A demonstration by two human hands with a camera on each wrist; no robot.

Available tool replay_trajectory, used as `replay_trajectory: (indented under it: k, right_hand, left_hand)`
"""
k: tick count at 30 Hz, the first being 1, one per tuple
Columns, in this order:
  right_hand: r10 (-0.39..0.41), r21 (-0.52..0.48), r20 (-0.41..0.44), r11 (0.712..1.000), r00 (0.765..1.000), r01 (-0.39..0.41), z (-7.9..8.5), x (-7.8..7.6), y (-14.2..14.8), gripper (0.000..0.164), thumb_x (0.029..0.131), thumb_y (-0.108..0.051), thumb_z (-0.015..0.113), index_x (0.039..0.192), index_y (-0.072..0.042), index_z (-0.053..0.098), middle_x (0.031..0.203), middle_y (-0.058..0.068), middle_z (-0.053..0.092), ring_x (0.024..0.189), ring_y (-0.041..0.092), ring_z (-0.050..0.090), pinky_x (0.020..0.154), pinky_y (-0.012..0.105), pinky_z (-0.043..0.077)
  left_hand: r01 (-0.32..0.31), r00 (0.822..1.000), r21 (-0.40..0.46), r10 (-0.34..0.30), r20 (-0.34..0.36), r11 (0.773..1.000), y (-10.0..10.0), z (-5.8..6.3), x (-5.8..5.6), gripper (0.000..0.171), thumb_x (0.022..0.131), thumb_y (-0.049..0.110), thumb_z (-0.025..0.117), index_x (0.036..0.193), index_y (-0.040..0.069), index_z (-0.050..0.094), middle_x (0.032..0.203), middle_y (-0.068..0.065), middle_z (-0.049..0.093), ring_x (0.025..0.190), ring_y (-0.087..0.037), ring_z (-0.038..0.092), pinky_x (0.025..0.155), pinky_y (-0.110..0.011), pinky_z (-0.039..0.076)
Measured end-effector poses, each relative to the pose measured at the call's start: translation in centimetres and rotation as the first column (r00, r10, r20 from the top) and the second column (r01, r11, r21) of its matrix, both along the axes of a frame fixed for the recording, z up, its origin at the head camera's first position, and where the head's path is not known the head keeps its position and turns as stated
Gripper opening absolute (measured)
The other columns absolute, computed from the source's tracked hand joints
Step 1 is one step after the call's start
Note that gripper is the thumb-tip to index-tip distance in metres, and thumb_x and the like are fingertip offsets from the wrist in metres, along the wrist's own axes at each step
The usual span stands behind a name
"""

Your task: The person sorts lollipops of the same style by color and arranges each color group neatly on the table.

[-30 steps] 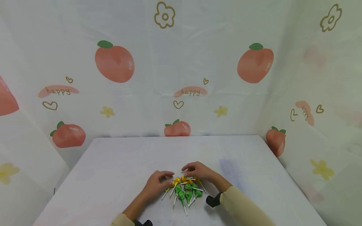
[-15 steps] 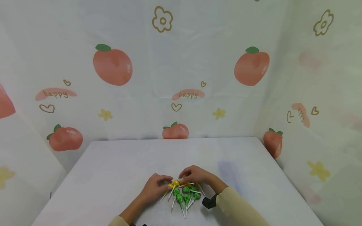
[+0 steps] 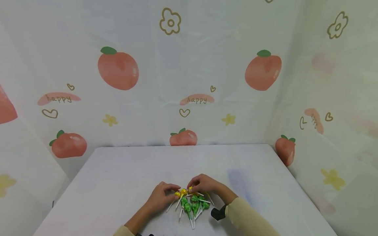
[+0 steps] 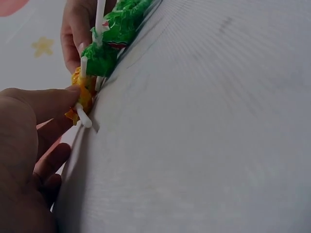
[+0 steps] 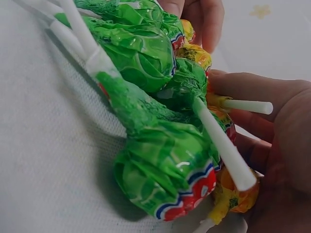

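Observation:
Several lollipops lie in a cluster on the white table, green-wrapped ones [image 3: 187, 207] nearer me and yellow-wrapped ones along the far side. My left hand [image 3: 160, 196] pinches the leftmost yellow lollipop [image 4: 83, 99], thumb on the near side and fingers beyond it. On the far side of the cluster, my right hand [image 3: 205, 183] holds another yellow lollipop [image 3: 190, 189] between thumb and fingers. Between the hands sits a yellow lollipop [image 3: 183, 192], its stick slanting toward me. In the right wrist view a large green lollipop [image 5: 165, 170] partly covers the yellow ones beside my palm.
The white tabletop [image 3: 133, 170] spreads around the cluster, with its far edge against a fruit-print backdrop [image 3: 153, 65]. Sticks [image 3: 192, 223] from the green lollipops point toward me. A black wrist mount [image 3: 218, 213] hangs below my right sleeve, close to the lollipops.
My right hand has come down onto a yellow lollipop and taken it between thumb and fingers. My left hand stays at the leftmost yellow one. The head view has shifted slightly.

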State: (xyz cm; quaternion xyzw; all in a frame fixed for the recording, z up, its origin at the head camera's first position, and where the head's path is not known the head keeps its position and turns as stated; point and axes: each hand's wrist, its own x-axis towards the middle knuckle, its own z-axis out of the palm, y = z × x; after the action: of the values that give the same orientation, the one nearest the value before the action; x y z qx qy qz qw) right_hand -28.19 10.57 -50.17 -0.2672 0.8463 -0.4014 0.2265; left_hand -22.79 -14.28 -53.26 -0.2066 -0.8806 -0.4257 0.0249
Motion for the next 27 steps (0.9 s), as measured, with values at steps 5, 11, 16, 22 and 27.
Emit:
replay_trajectory:
  k: [5, 11, 16, 22, 27]
  right_hand:
    - [-0.010, -0.009, 0.010, 1.000, 1.000, 0.010, 0.0, 0.1, 0.0, 0.009, 0.089, -0.016, 0.071, 0.097, -0.015, 0.074, 0.077, -0.002, 0.062, 0.070, 0.013, 0.052, 0.065, 0.028, 0.043]
    - [0.015, -0.039, 0.000, 0.999, 1.000, -0.015, 0.0, 0.2, 0.0, 0.009, 0.089, -0.015, 0.070, 0.098, -0.012, 0.074, 0.074, -0.004, 0.061, 0.066, 0.011, 0.051, 0.062, 0.026, 0.042]
    - [0.007, -0.043, -0.008, 0.999, 1.000, -0.007, -0.2, 0.3, 0.1, 0.008, 0.089, -0.014, 0.070, 0.096, -0.012, 0.073, 0.073, -0.004, 0.060, 0.065, 0.010, 0.050, 0.060, 0.025, 0.042]
    - [-0.015, -0.024, 0.001, 1.000, 1.000, 0.015, -0.4, 0.2, -0.2, 0.007, 0.089, -0.018, 0.071, 0.095, -0.016, 0.073, 0.074, -0.004, 0.060, 0.068, 0.011, 0.050, 0.063, 0.026, 0.041]
    - [-0.022, -0.037, 0.001, 0.999, 1.000, 0.022, -0.6, 0.1, -0.1, 0.008, 0.089, -0.016, 0.071, 0.096, -0.015, 0.073, 0.074, -0.003, 0.060, 0.067, 0.012, 0.050, 0.062, 0.026, 0.041]
  left_hand:
    - [-0.005, 0.999, 0.003, 0.004, 0.050, 1.000, 0.1, 0.4, -0.4, 0.028, 0.080, 0.024, 0.078, 0.107, 0.024, 0.074, 0.092, 0.017, 0.066, 0.085, -0.011, 0.052, 0.075, -0.033, 0.039]
    - [-0.015, 0.995, -0.018, 0.016, 0.103, 1.000, 0.0, 1.0, -0.9, 0.027, 0.080, 0.022, 0.079, 0.107, 0.021, 0.073, 0.091, 0.014, 0.065, 0.087, -0.014, 0.053, 0.076, -0.036, 0.041]
    - [-0.009, 0.996, -0.016, 0.010, 0.087, 1.000, -0.1, 1.2, -1.4, 0.027, 0.081, 0.022, 0.078, 0.108, 0.020, 0.073, 0.093, 0.014, 0.065, 0.088, -0.014, 0.054, 0.077, -0.036, 0.042]
    - [-0.057, 0.998, -0.004, 0.057, 0.027, 0.998, -0.2, 1.2, -2.2, 0.026, 0.081, 0.020, 0.079, 0.106, 0.021, 0.073, 0.094, 0.015, 0.066, 0.088, -0.013, 0.055, 0.077, -0.035, 0.043]
    - [-0.127, 0.992, 0.029, 0.127, 0.022, 0.991, -0.1, 1.1, -3.2, 0.024, 0.081, 0.019, 0.079, 0.105, 0.019, 0.074, 0.094, 0.011, 0.064, 0.087, -0.015, 0.053, 0.076, -0.037, 0.042]
